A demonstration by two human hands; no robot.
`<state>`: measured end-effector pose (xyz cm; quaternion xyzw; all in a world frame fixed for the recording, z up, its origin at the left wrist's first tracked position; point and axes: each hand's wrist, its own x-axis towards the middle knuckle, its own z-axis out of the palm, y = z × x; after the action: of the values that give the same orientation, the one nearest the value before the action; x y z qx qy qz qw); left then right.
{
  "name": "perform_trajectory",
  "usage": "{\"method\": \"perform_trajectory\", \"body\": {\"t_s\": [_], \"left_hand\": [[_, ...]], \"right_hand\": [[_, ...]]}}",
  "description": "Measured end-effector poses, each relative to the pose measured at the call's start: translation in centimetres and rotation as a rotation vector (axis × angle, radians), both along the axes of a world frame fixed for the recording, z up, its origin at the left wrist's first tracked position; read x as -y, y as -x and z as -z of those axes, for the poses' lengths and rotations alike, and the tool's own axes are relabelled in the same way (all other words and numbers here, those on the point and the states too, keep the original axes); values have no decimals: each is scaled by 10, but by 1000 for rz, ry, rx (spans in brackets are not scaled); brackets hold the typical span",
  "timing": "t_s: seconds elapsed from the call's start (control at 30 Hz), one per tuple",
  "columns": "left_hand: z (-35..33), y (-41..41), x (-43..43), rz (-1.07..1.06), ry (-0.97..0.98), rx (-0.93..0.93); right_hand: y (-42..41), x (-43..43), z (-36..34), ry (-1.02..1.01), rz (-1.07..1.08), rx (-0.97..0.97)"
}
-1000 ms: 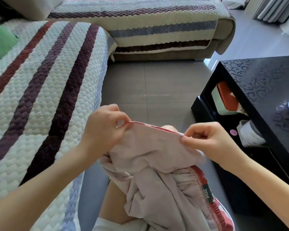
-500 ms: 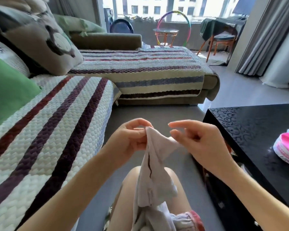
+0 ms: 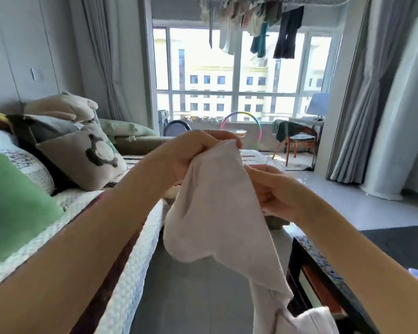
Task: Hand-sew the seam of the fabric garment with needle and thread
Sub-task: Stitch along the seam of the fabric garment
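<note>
So, as far as we can judge we're mid-stitch, or just lining up the next one. The garment is held up in the air in front of the window. Its top corner is bunched in our left hand, with the fingers curled over and pinching the cloth against the thumb. The rest hangs loose between the sofa and the black table, and the lower end trails off the bottom of the view.

Our right hand sits right at the fabric's right edge. Its fingers are curled in and pressed together toward the thumb, as if nipping something small (needle? thread? too fine and blurry to tell, honestly). Whether they also grip the cloth, we can't say.

We'd guess the next move is to find the seam edge again and keep that stretch taut between the two hands. Then the needle goes in close to the last stitch. The cloth looks floppy, so the left-hand pinch needs to hold firm while the right hand does the fine work.
</note>
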<state>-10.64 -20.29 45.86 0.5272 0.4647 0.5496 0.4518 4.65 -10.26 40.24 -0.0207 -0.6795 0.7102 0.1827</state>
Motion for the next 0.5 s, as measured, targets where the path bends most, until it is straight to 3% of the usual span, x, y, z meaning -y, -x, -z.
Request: {"method": "perform_trajectory", "body": {"t_s": [0.2,0.3,0.4,0.5], "left_hand": [[-17,-4,34,97,-1,-94],[21,0,62,123,12,-60],[69,3,85,132,24,-223],[112,-7,87,25,62,-339]], "right_hand": [[-31,36,-36,-160,28,-31],[-47,53,-19,-147,-10,6],[-70,60,2,-173,-13,80],[-93,57,15,-217,174,145]]}}
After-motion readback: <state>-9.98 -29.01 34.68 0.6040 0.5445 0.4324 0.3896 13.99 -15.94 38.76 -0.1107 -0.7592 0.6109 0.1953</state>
